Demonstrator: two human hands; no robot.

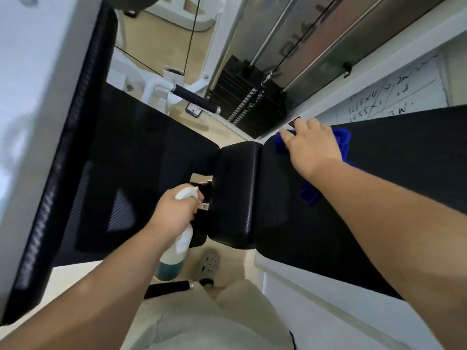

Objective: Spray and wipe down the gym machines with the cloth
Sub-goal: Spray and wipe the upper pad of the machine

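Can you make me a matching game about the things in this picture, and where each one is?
1. bright blue cloth
2. clear plastic spray bottle with white trigger
3. grey clog with holes
4. black stacked weight plates

A. on the pale floor
B. gripped in the left hand
C. beneath two steel guide rods
D. pressed under the right hand on the black padded rest

Pairs: 1-D, 2-B, 3-A, 4-C

cloth [342,141] on right pad [379,188] (bottle [177,248] left), weight stack [252,107] behind.

left hand [177,210] curled in a grip, right hand [310,145] pressing flat.
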